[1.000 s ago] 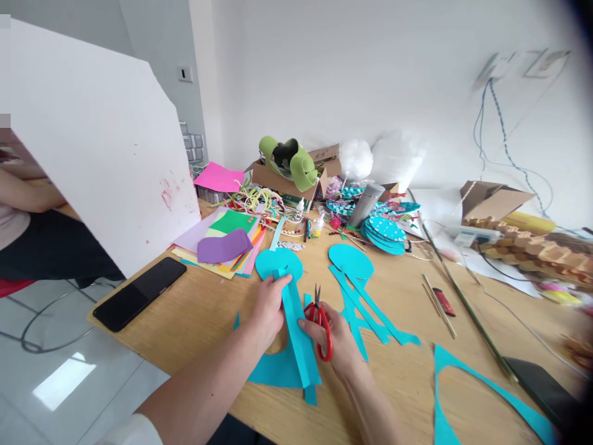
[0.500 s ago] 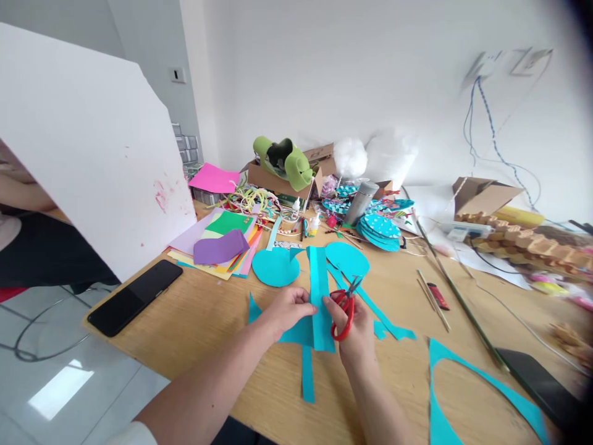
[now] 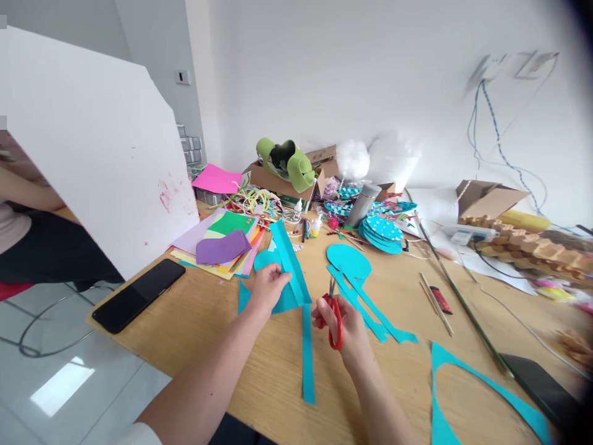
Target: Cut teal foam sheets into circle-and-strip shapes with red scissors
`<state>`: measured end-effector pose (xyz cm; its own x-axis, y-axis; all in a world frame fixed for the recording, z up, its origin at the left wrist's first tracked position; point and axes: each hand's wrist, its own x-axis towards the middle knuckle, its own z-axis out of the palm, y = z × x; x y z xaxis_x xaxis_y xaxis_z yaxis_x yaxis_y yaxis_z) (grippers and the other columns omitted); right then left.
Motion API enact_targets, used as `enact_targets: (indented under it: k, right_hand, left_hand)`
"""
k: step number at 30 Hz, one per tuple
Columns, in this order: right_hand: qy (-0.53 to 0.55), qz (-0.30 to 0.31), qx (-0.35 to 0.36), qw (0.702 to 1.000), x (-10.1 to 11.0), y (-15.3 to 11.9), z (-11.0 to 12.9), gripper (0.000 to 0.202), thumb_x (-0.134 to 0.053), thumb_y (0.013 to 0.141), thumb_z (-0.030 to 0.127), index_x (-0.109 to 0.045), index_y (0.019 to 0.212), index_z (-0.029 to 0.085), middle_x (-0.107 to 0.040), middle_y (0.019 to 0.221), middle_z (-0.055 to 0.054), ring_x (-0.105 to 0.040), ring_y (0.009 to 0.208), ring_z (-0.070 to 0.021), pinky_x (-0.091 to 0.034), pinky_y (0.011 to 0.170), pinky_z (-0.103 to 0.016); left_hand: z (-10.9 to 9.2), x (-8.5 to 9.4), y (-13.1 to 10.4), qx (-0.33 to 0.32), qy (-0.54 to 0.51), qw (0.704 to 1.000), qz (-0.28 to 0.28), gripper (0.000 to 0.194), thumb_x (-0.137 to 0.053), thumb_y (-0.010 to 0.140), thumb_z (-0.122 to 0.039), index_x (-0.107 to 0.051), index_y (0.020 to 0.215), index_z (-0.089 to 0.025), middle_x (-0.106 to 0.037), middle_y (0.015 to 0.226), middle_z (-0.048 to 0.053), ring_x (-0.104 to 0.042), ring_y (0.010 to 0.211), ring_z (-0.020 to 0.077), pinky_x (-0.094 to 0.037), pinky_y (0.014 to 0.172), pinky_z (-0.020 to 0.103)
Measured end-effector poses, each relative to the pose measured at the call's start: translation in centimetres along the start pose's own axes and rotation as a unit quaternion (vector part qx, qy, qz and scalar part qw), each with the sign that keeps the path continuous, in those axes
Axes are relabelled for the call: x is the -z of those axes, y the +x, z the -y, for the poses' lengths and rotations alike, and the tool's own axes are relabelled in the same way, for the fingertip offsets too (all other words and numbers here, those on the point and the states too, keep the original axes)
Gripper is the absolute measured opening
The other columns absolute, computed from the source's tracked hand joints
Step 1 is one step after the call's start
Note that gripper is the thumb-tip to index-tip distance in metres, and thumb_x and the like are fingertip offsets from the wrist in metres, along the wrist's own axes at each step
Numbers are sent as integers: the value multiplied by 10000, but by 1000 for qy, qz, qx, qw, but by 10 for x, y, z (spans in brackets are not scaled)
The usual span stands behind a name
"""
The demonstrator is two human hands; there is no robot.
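Observation:
My left hand point(image 3: 269, 287) pinches a folded strip of turquoise paper point(image 3: 286, 256), which tilts up and to the left over the table. In my right hand point(image 3: 347, 327) are red-handled scissors point(image 3: 337, 324), blades pointing up and away, apart from the strip. Beneath my left hand lies more turquoise paper, partly hidden. A narrow turquoise strip point(image 3: 307, 364) lies on the wood between my forearms. Beyond my right hand rests a turquoise paper circle point(image 3: 348, 261), with thin offcuts point(image 3: 382, 318) stretching from it toward the right.
A black phone point(image 3: 139, 295) lies at the table's left edge beside a white board point(image 3: 92, 154). Coloured paper sheets point(image 3: 222, 247) are stacked at left. Craft supplies, a metal flask point(image 3: 364, 204) and boxes crowd the back. A curved turquoise offcut point(image 3: 491, 380) lies at right.
My left hand has moved left with the folded strip, tilting it leftward. My right hand has let go of the strip and turned the scissors more upright.

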<state>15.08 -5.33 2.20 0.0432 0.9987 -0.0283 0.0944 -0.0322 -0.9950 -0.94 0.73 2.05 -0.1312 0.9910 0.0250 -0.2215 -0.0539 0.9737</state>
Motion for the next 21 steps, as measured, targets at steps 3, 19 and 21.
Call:
enact_targets:
  k: [3,19,21]
  right_hand:
    - [-73,57,-5,996,2,0,-3,415,-646,737,580,-525,728,183,-616,633,-36,-573,555,-165,-425,534,-279]
    - [-272,118,-9,955,-6,-3,-5,404,-606,749,579,-483,639,211,-573,538,8,-519,483,-126,-339,453,-229]
    - [-244,134,-23,960,-6,-4,-7,411,-588,765,590,-480,656,209,-596,545,-1,-553,476,-134,-366,449,-230]
  left_hand:
    - [-2,6,7,-16,-2,999,-51,206,-682,592,-257,-494,542,-191,-434,496,-59,-372,507,94,-266,524,225]
    - [-1,8,9,-5,-45,996,-77,245,-723,539,-266,-493,569,-187,-530,534,-54,-453,523,100,-347,542,225]
    - [0,7,8,-5,-41,996,-74,242,-726,544,-271,-501,577,-187,-538,543,-50,-459,524,103,-347,540,228]
